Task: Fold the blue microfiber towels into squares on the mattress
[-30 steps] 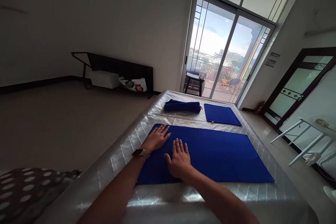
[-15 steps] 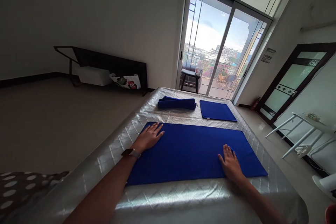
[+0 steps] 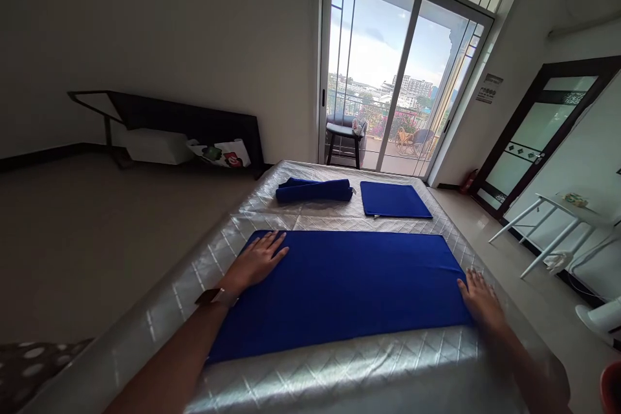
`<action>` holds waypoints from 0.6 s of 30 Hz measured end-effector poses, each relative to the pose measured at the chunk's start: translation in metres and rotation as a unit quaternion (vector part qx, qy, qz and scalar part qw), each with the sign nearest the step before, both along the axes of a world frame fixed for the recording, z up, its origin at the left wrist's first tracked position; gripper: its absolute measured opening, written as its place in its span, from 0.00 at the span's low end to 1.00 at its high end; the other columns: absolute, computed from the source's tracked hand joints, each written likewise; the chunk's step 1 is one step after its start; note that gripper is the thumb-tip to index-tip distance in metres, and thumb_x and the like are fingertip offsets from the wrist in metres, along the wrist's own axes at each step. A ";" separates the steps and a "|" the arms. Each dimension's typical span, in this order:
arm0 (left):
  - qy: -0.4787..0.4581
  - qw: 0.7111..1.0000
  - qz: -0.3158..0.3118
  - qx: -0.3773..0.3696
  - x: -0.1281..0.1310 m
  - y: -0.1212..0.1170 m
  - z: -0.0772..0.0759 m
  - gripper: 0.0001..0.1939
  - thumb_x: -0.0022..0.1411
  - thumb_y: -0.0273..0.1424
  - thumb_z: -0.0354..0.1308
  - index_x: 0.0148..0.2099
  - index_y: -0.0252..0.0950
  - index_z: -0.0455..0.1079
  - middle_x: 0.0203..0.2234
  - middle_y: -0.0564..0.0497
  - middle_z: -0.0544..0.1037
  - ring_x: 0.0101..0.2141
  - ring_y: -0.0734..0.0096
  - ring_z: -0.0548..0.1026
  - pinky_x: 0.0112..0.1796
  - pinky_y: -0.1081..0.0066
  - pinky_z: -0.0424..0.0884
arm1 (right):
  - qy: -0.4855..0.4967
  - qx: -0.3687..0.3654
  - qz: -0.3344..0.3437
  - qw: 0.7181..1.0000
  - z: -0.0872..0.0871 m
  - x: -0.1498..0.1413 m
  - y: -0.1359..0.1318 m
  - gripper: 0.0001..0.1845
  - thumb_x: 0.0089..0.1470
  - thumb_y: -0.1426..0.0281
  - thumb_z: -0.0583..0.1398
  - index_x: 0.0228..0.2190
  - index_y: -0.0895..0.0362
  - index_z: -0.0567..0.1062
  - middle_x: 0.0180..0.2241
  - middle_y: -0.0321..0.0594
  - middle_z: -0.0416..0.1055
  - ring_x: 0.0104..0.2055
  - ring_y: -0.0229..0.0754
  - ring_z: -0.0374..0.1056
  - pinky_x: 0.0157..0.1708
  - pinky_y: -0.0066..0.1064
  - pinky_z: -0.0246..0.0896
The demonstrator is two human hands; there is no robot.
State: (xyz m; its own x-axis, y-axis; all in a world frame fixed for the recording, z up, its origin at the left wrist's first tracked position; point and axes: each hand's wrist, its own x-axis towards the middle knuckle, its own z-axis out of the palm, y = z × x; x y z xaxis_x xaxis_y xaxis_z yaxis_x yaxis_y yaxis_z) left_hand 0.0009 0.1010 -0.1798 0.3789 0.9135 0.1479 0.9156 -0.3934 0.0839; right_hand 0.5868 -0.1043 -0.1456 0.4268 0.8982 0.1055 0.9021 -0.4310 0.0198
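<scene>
A long blue cloth lies spread flat on a silvery quilted table cover. My left hand, with a watch on its wrist, rests flat on the far left part of the cloth, fingers stretched. At the right edge of the cloth is my right hand, also open, its fingers pointing away from me; the forearm is blurred. Beyond the cloth lie a loosely rolled blue cloth and, to its right, a smaller flat blue cloth with a small white tag.
Glass sliding doors stand behind the table. Against the left wall, a dark bench has a white box and a printed bag beneath it. On the right are a white-legged table and a dark-framed door.
My right hand has slid rightward from the cloth's surface to its right edge. My left hand stays on the far left part. The whole view has shifted slightly.
</scene>
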 end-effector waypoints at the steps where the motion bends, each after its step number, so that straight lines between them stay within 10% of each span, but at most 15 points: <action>1: 0.001 1.000 -0.002 0.004 -0.001 0.001 -0.002 0.35 0.70 0.48 0.36 0.69 0.34 0.59 0.68 0.41 0.61 0.68 0.56 0.56 0.65 0.53 0.53 | 0.003 -0.002 0.015 1.000 0.000 -0.012 0.007 0.28 0.67 0.53 0.54 0.63 0.49 0.64 0.67 0.47 0.57 0.66 0.53 0.58 0.64 0.53 0.54; 4: -0.006 1.000 -0.006 0.018 -0.002 0.002 -0.005 0.33 0.70 0.47 0.37 0.69 0.36 0.61 0.67 0.41 0.63 0.68 0.55 0.58 0.64 0.50 0.54 | 0.028 -0.014 0.120 0.992 0.002 -0.069 0.033 0.35 0.69 0.52 0.39 0.70 0.53 0.50 0.72 0.45 0.45 0.73 0.50 0.41 0.70 0.49 0.39; 10: 0.022 1.000 -0.014 0.015 -0.002 0.001 -0.007 0.33 0.69 0.43 0.39 0.69 0.33 0.61 0.68 0.40 0.62 0.68 0.54 0.57 0.64 0.50 0.53 | 0.102 -0.026 0.331 0.938 0.015 -0.182 0.079 0.38 0.68 0.50 0.39 0.71 0.56 0.48 0.71 0.42 0.45 0.74 0.46 0.39 0.71 0.44 0.36; 18: 0.035 0.999 -0.029 0.015 -0.007 0.001 -0.010 0.31 0.69 0.41 0.38 0.67 0.36 0.64 0.68 0.42 0.63 0.68 0.50 0.56 0.64 0.48 0.53 | 0.081 -0.076 0.205 0.972 0.019 -0.101 0.104 0.40 0.68 0.49 0.35 0.71 0.59 0.46 0.72 0.43 0.40 0.74 0.44 0.35 0.71 0.42 0.30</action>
